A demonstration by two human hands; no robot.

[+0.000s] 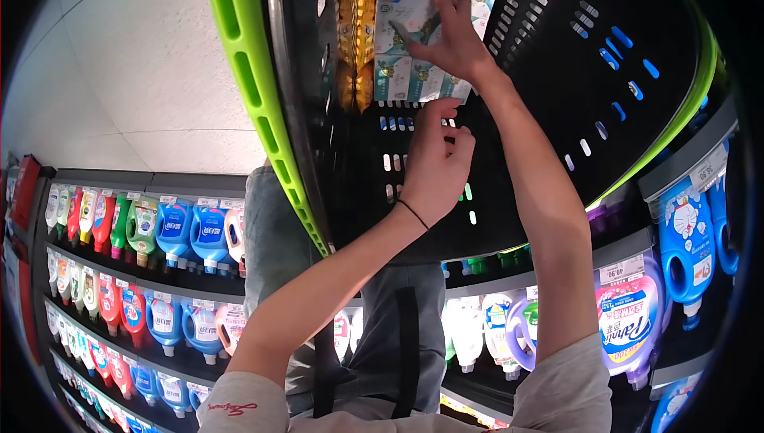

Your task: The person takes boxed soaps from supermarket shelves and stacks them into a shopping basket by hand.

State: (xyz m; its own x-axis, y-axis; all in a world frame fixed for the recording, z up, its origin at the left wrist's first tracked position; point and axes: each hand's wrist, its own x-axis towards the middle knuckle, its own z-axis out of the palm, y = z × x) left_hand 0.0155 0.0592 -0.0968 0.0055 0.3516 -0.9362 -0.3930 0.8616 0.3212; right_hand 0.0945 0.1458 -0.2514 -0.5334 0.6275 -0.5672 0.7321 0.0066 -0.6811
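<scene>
My right hand reaches over the rows of white-and-green printed boxes inside a black basket. Its thumb and fingers are around one white-and-green box, partly hidden by the hand. Motion blurs the fingertips and the blue-and-white surface near them. My left hand, with a dark band at the wrist, hovers over the slotted basket floor just below the boxes. Its fingers are curled in, and nothing shows in them. Golden-yellow packets stand along the left of the boxes.
The basket has a bright green slotted rim. Shelves with several rows of detergent bottles run along the lower left. More large bottles line the shelves at the right, some close to the basket. Pale floor tiles lie at the upper left.
</scene>
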